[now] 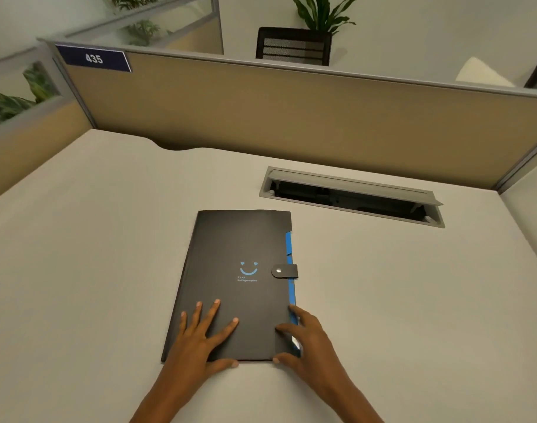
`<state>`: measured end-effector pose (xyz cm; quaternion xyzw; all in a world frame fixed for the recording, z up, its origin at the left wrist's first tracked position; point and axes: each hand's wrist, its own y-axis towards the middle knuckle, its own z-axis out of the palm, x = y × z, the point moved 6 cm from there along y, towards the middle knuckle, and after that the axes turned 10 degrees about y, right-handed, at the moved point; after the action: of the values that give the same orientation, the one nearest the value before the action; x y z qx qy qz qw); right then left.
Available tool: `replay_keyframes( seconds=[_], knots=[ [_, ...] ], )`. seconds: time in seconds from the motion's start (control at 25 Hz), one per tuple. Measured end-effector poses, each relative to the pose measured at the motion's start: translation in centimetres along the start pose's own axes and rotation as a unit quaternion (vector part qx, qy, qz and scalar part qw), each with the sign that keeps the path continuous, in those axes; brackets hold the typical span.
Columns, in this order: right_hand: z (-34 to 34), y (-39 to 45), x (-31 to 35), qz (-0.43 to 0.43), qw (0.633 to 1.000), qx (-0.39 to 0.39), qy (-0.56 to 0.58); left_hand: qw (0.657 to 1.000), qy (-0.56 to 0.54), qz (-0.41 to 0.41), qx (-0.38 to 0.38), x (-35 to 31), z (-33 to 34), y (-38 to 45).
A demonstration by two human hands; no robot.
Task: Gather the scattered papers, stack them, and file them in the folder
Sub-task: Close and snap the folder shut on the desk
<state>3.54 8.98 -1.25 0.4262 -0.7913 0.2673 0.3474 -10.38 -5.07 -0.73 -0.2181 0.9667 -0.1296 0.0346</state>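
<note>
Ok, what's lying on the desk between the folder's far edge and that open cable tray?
Nothing: in the head view, only bare desk lies between the folder and the cable tray. No loose papers show there.

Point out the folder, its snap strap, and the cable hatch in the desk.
folder (230,245): head view, bare black cover above the smile print.
snap strap (285,271): head view, on the tab beside the silver stud.
cable hatch (352,186): head view, on the raised grey lid.
</note>
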Motion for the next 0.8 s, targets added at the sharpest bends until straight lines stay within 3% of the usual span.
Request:
replay_keyframes(
  seconds=[0.2, 0.52, 0.64, 0.72, 0.8],
  knots=[
    [0.8, 1.9, 1.2, -0.038, 0.999, -0.008, 0.000, 0.987, -0.109, -0.116, 0.001, 7.1, -0.7, 2.2],
    [-3.0, 2.7, 1.5, -0.092, 0.989, -0.068, -0.097, 0.985, -0.103, -0.134, 0.033, 13.7, -3.5, 10.5],
    [-2.8, 7.2, 3.9, -0.077, 0.985, -0.019, -0.156, 0.989, -0.084, -0.112, 0.049, 14.9, -4.4, 12.9],
    [-1.6, 11.3, 5.9, -0.129, 0.978, -0.003, -0.165, 0.991, -0.068, -0.098, 0.058, 15.4, -4.7, 14.1],
    [0.5, 14.9, 6.8, -0.120, 0.972, 0.096, -0.175, 0.993, -0.063, -0.088, 0.055, 16.0, -5.0, 15.2]
  ],
)
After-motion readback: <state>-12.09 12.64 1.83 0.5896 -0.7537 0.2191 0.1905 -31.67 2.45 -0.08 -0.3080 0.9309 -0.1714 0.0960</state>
